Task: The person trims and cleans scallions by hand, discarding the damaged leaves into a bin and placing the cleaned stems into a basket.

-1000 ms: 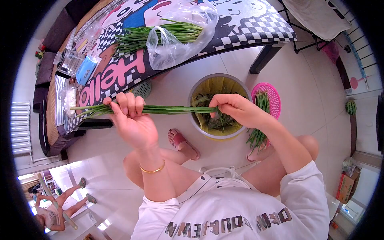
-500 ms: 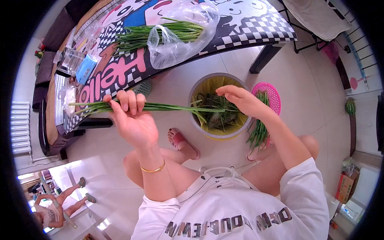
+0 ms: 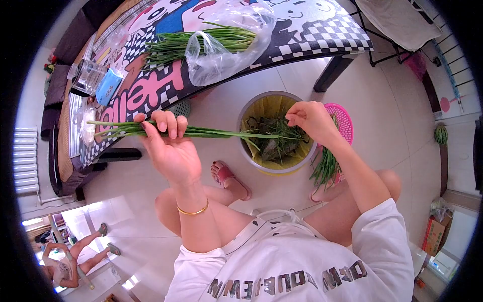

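Note:
My left hand (image 3: 173,151) is closed, palm up, around a small bunch of garlic chives (image 3: 221,133), held level. Its pale ends stick out to the left, and the green leaf tips reach right over a waste bin (image 3: 241,117). Above the bin's right side, my right hand (image 3: 313,123) has its fingers curled together near the leaf tips. Whether anything is pinched in them is hidden. The yellow-lined bin holds a heap of green trimmings (image 3: 276,143). Just right of it, more chives (image 3: 326,168) lie over a pink basket (image 3: 346,121).
A table with a cartoon cloth (image 3: 322,38) stands ahead, with a large bunch of chives (image 3: 171,48) partly in a clear plastic bag (image 3: 214,60). On its left are a blue tissue pack (image 3: 109,86) and a clear box. Another person (image 3: 63,267) shows at lower left.
My right hand has gone from stretched fingers to curled ones and shifted slightly right and up. The left hand with the chives has barely moved.

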The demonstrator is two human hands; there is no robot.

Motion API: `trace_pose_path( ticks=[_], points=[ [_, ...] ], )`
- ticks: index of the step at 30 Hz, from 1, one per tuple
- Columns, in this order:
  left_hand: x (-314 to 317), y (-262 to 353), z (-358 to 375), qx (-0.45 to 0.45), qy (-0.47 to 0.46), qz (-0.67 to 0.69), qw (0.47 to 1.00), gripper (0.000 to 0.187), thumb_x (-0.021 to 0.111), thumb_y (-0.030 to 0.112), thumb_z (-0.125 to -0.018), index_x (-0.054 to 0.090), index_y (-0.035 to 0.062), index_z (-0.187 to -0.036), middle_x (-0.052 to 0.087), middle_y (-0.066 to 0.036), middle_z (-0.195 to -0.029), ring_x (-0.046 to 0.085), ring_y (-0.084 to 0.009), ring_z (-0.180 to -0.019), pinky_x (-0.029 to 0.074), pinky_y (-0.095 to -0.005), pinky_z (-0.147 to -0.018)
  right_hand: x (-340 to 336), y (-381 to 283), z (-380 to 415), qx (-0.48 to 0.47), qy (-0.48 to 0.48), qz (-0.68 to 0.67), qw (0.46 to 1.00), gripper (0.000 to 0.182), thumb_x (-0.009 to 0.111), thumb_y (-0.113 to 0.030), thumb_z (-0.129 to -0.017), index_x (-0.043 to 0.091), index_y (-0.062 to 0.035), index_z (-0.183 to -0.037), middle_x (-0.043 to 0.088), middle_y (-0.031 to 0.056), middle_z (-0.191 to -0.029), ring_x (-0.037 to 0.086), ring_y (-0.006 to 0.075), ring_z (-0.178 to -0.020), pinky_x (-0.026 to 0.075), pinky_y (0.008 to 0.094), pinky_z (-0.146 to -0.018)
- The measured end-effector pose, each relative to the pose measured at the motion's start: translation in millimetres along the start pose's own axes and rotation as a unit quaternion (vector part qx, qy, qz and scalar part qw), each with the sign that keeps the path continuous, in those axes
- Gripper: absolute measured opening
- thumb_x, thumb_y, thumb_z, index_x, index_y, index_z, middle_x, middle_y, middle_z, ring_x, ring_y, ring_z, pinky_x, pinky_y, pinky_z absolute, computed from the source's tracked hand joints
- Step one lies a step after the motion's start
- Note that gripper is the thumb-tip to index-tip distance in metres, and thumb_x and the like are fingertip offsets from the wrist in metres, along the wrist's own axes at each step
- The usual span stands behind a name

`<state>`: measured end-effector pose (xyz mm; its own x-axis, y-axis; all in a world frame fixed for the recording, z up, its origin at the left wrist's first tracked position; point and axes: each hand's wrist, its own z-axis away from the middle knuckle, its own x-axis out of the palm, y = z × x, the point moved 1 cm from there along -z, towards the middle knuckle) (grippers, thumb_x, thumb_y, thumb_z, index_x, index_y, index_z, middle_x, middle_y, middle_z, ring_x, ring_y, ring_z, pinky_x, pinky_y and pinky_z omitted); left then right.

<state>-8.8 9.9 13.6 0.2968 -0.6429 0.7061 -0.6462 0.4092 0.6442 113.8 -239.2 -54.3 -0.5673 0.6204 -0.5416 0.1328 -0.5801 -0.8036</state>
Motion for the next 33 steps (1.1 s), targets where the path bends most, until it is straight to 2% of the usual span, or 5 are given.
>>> trace_pose_path(
  ticks=[14,17,23,26,33],
  points=[
    [20.7,-52.6,42.4,-0.322,-0.122,-0.019,0.939,0.025,0.043,0.017,-0.102,0.046,0.0046,-0.124,0.059,-0.010,-0.103,0.061,-0.0186,-0.092,0.053,-0.0334,-0.084,7.2,-33.2,17.6,-0.168,-0.031,-0.314,0.934,0.024,0.054,-0.011,-0.097,0.060,0.0044,-0.114,0.067,0.0071,-0.103,0.062,0.0143,-0.101,0.047,0.0286,-0.092],
    [28.5,-62.4,55.5,-0.361,-0.167,-0.059,0.916,0.027,0.043,0.018,-0.102,0.046,0.0037,-0.125,0.060,-0.009,-0.103,0.061,-0.0165,-0.090,0.052,-0.0313,-0.084,4.2,-37.6,23.4,-0.167,-0.043,-0.385,0.907,0.031,0.053,-0.016,-0.098,0.058,0.0038,-0.120,0.065,0.0076,-0.109,0.061,0.0119,-0.098,0.048,0.0276,-0.087],
    [31.8,-77.2,71.3,-0.401,-0.236,-0.071,0.882,0.029,0.045,0.020,-0.102,0.047,0.0031,-0.125,0.060,-0.008,-0.103,0.060,-0.0148,-0.088,0.050,-0.0278,-0.079,-1.7,-46.8,31.2,-0.107,-0.089,-0.524,0.841,0.029,0.057,-0.015,-0.097,0.056,0.0062,-0.116,0.063,0.0082,-0.087,0.055,0.0092,-0.059,0.049,0.0257,-0.050],
    [35.6,-78.1,75.0,-0.426,-0.242,-0.089,0.867,0.026,0.046,0.019,-0.101,0.048,0.0025,-0.122,0.060,-0.008,-0.103,0.059,-0.0154,-0.087,0.048,-0.0280,-0.077,-4.9,-45.1,32.0,-0.104,-0.055,-0.486,0.866,0.026,0.057,-0.014,-0.096,0.058,0.0040,-0.116,0.067,0.0115,-0.097,0.061,0.0095,-0.072,0.052,0.0246,-0.063],
    [40.8,-79.5,78.1,-0.432,-0.248,-0.102,0.861,0.026,0.045,0.021,-0.102,0.048,0.0027,-0.120,0.059,-0.007,-0.101,0.058,-0.0140,-0.083,0.046,-0.0261,-0.073,-6.1,-39.3,29.5,-0.068,-0.049,-0.459,0.884,0.021,0.061,-0.015,-0.095,0.062,0.0053,-0.100,0.065,0.0061,-0.080,0.053,0.0071,-0.052,0.046,0.0232,-0.047]
  ],
)
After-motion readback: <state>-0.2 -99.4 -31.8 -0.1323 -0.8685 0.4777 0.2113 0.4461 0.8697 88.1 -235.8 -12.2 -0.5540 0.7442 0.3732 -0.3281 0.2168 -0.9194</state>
